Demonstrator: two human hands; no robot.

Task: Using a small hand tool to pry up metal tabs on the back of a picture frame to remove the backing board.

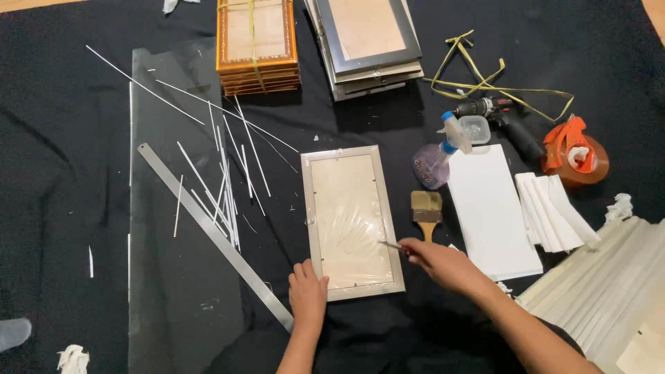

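Soft, even light is falling from overhead, leaving the scene moderately bright against the black cloth [62, 173], which is swallowing most shadows. A faint sheen is showing on the glass sheet [173, 291] and on the plastic film over the silver picture frame [352, 220]. Focus is holding sharp throughout, with slight wide-angle bending appearing toward the edges.
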